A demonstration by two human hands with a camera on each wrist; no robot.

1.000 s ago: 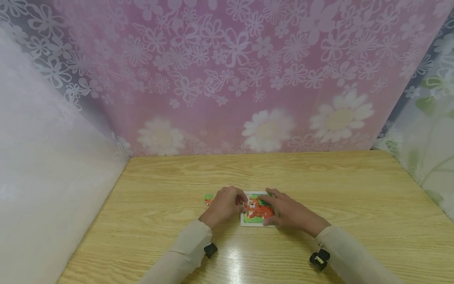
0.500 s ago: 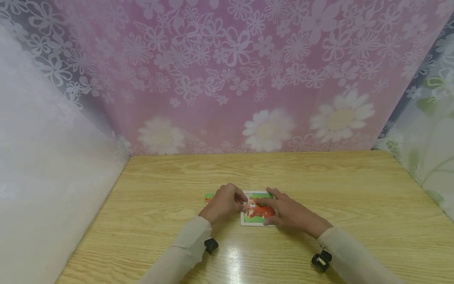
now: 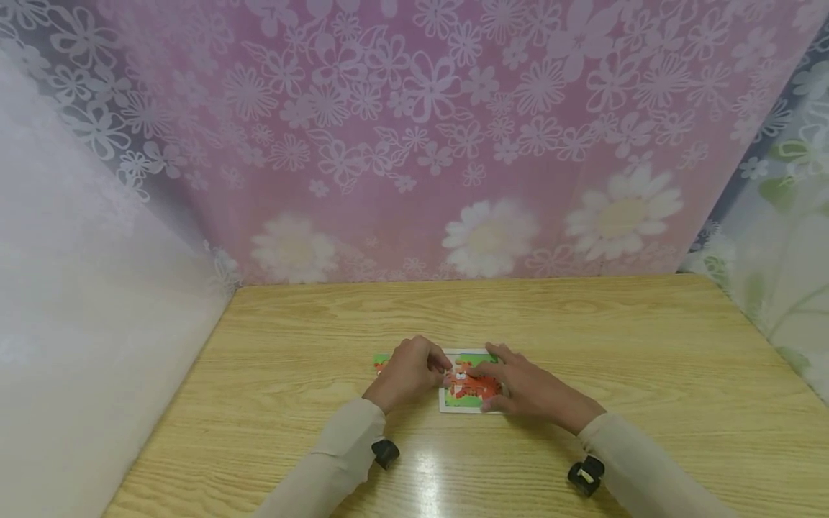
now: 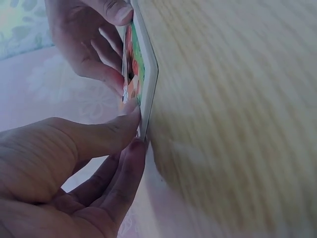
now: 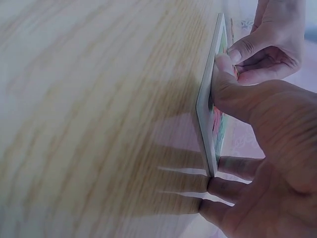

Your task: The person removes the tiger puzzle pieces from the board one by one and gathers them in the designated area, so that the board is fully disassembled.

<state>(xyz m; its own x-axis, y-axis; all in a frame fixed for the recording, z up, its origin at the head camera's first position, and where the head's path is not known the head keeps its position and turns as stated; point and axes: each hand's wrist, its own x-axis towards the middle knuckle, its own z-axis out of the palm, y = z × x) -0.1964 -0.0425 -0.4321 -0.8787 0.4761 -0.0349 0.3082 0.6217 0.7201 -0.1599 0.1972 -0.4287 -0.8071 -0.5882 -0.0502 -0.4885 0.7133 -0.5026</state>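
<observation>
Tiger puzzle (image 3: 476, 389) flat on table (image 3: 311, 324), right hand (image 3: 527, 383) spread over its right side, left hand (image 3: 408, 370) bunched at left edge, pinch impossible to confirm: brace white frame (image 3: 456, 410) with right, press down evenly with left.

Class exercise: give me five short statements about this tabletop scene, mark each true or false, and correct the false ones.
1. The tiger picture sits inside a white frame. True.

2. The left hand is at the picture's right edge. False: in the head view, it is at the left edge.

3. The thumb of the right hand touches the frame. True.

4. The sleeves are black. False: they are pale beige.

5. A green-and-orange piece lies on top of the tiger picture. False: it lies apart on the wood-grained table, left of the frame, partly hidden by the left hand.
</observation>
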